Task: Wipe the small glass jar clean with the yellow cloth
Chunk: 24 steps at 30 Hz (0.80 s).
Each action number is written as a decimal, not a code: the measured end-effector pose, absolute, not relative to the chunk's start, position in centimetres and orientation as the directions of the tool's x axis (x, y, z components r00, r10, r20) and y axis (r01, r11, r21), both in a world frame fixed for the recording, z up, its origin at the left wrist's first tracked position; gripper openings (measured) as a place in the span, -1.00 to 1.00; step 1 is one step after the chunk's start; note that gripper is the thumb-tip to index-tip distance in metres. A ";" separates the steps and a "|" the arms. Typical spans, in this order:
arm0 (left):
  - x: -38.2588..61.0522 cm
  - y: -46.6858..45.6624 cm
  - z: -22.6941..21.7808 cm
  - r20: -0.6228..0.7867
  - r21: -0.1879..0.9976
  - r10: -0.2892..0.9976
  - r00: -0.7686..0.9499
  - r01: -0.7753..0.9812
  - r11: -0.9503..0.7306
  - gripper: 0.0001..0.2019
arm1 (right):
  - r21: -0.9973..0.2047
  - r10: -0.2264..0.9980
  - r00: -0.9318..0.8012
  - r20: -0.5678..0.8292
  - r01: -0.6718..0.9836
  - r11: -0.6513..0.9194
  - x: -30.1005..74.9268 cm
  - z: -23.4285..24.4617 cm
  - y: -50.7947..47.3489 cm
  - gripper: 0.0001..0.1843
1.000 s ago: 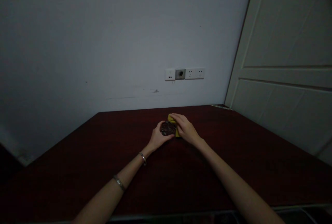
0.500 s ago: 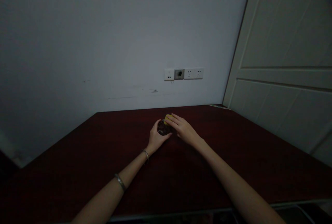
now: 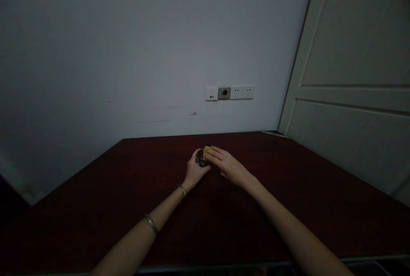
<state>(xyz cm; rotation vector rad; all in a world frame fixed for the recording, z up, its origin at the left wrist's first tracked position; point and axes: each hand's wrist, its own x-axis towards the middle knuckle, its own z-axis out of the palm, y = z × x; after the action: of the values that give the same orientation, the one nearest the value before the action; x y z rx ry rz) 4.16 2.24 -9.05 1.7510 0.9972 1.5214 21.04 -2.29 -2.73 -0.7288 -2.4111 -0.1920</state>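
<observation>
My left hand (image 3: 194, 171) is wrapped round the side of a small, round, clear glass dish (image 3: 200, 160) at the middle of the dark red table (image 3: 205, 216). Thumb and fingers hold it from the near and left sides. My right hand (image 3: 231, 167) grips a yellow sponge (image 3: 207, 151) with a dark back edge and has it against the right part of the dish. Part of the dish is hidden behind the sponge and the fingers, and the dim light blurs its exact shape.
A pale wall (image 3: 160, 54) rises behind the table, carrying a row of sockets and switches (image 3: 229, 92). To the right stands a white panelled door (image 3: 346, 97). A thin flat strip (image 3: 274, 134) lies at the table's far right corner.
My right hand has shifted the sponge slightly over the glass dish, covering more of it. My left hand keeps its hold. The whole view has drifted a little.
</observation>
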 end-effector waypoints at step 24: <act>3.7 1.7 -8.2 0.603 0.750 0.791 0.107 0.261 -0.607 -0.29 | -0.081 0.470 -0.693 0.547 0.515 0.853 20.8 -2.7 -2.6 -0.05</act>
<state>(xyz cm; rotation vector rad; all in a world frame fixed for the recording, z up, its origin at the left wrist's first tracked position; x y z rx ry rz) 3.71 1.74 -8.24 1.9295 1.0216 1.5175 20.79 -2.63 -2.73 -0.7159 -2.4565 -0.1050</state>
